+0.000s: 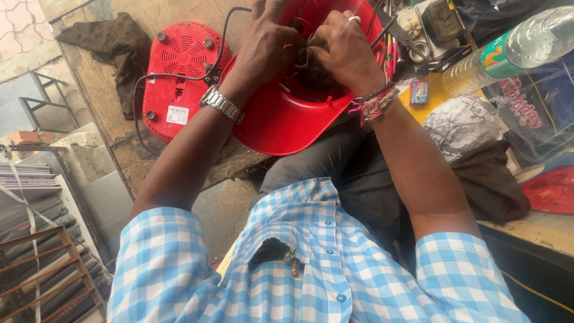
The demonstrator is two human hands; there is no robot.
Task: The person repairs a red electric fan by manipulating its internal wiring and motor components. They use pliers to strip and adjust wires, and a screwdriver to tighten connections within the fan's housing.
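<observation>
Inside the red shell: both hands work close together on a knot of thin wires (302, 57) at the far middle of the scene
Left hand: the left hand (263, 45) is curled over the far-left rim of the red shell (281, 122), fingers bent down into the wiring; what it pinches is hidden, so I cannot tell
Right hand: the right hand (344, 51) is bunched tight, fingertips pinching a wire strand just beside the left hand
Shell: it rests tilted on the person's lap, open side up, its near rim over the dark trousers
Step in hand: judged from the grip, this is the fiddly middle of handling the wires inside the casing
Next move calls for: small, steady fingertip pulls, with the shell kept from rocking
Left side: the red base plate (179, 75) lies on the worn bench, its black cord (179, 76) looping into the shell
Right side: crowded with a plastic bottle (514, 48), a crumpled foil wrap (463, 122) and a small box (419, 92)
Open room: little to the right; more over the bench toward the base plate
</observation>
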